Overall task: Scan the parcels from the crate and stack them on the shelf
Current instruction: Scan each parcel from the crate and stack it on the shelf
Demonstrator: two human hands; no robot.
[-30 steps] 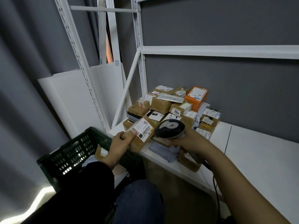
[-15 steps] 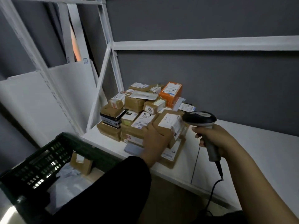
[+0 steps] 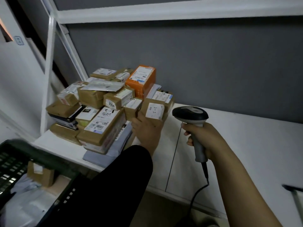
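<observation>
Left hand (image 3: 147, 131) grips parcel (image 3: 154, 110), right hand (image 3: 205, 138) scanner (image 3: 190, 114); white shelf (image 3: 249, 145), grey wall (image 3: 213, 63)

A single head-worn camera is looking forward and down, close over the shelf (image 3: 246, 145), facing the far wall (image 3: 213, 63). The crate (image 3: 32, 150) is showing at the near left.

Brown parcel pile (image 3: 101, 122) on white shelf (image 3: 237, 145)
</observation>
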